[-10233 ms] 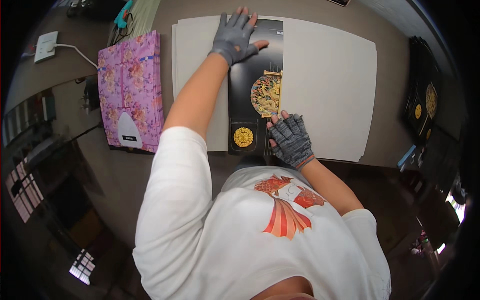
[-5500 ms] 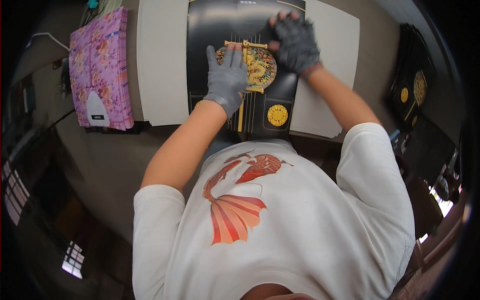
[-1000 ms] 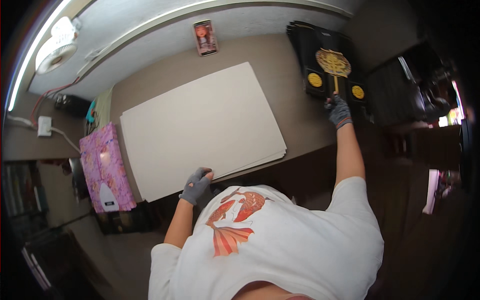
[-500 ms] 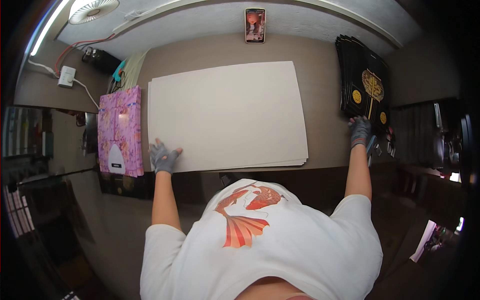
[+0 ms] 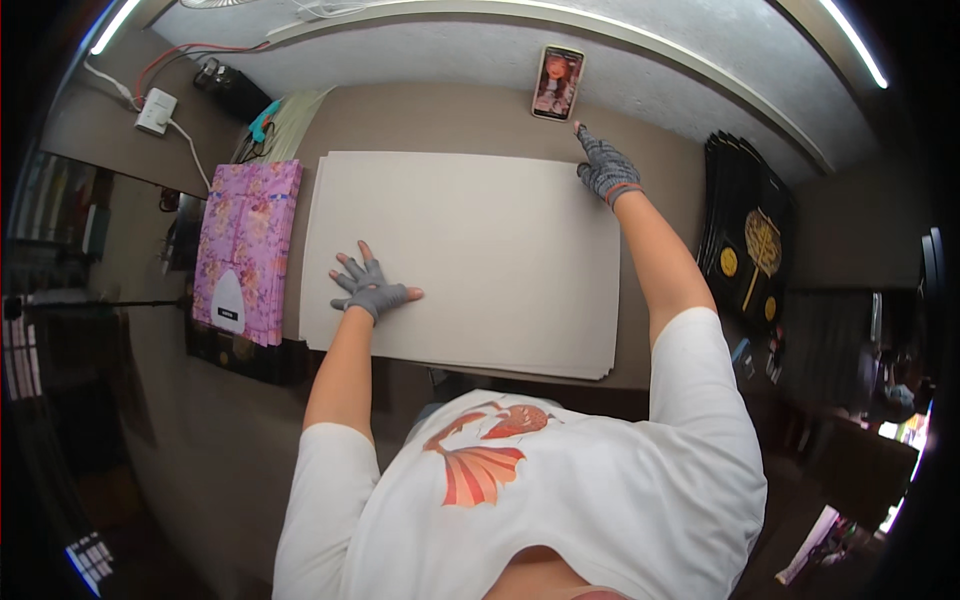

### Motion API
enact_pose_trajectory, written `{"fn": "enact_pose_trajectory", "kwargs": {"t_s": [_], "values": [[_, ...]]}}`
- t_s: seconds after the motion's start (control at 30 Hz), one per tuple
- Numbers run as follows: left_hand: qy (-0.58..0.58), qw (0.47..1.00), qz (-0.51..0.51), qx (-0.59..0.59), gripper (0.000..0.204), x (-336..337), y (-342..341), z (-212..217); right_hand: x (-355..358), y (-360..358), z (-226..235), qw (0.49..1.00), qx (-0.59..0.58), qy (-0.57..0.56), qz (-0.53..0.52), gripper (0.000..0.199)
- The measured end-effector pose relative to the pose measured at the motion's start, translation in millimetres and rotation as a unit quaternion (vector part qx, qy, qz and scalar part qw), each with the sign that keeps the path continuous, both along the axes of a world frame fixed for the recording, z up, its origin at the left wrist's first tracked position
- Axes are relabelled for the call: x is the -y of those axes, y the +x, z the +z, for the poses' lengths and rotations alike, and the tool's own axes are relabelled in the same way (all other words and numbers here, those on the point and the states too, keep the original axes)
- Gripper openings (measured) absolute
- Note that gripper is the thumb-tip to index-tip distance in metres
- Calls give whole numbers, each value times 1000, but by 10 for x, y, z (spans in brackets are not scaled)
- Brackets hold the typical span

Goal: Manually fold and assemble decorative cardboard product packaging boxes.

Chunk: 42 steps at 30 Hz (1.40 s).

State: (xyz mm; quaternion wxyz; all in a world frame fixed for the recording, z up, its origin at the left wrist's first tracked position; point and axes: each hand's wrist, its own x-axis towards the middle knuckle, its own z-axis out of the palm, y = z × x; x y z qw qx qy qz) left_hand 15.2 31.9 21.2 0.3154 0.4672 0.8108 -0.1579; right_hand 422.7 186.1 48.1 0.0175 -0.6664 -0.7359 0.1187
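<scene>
My left hand [image 5: 372, 292], in a grey fingerless glove, lies flat with fingers spread on a stack of large pale grey sheets [image 5: 490, 260]. My right hand [image 5: 606, 170], gloved the same way with an orange cuff edge, is stretched over the far right corner of the stack. Its index finger points at the phone [image 5: 557, 84], which leans upright against the wall with its screen lit. The fingertip is just by the phone's lower right corner; whether it touches cannot be told. Nothing is held in either hand.
Purple flowered folded packets [image 5: 245, 240] are stacked left of the sheets. Black and gold packets [image 5: 748, 235] lie at the right. A white plug adapter [image 5: 156, 111] with cables and a black object [image 5: 232, 92] sit at the far left. Pale strips [image 5: 290, 122] lie behind the purple packets.
My right hand has left the black packets and reached up and left toward the phone. My left hand has slid from the stack's near left corner further onto the sheets. The view has tilted.
</scene>
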Motion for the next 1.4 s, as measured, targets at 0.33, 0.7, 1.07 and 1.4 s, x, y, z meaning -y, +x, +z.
{"fn": "enact_pose_trajectory", "kwargs": {"t_s": [0.33,0.7,1.07,1.4], "values": [[-34,999,16,-9,148,-63,73,121,-1342,-21,20,979,185,-73,54,72],[-43,999,12,-1,148,-97,66,126,271,274,-302,1000,-1,-5,-10,77],[7,1000,-6,12,143,28,53,130,2799,-70,-690,967,-25,-51,-248,88],[139,985,-59,80,116,35,-540,-329,2674,434,-988,825,-493,32,-275,77]]}}
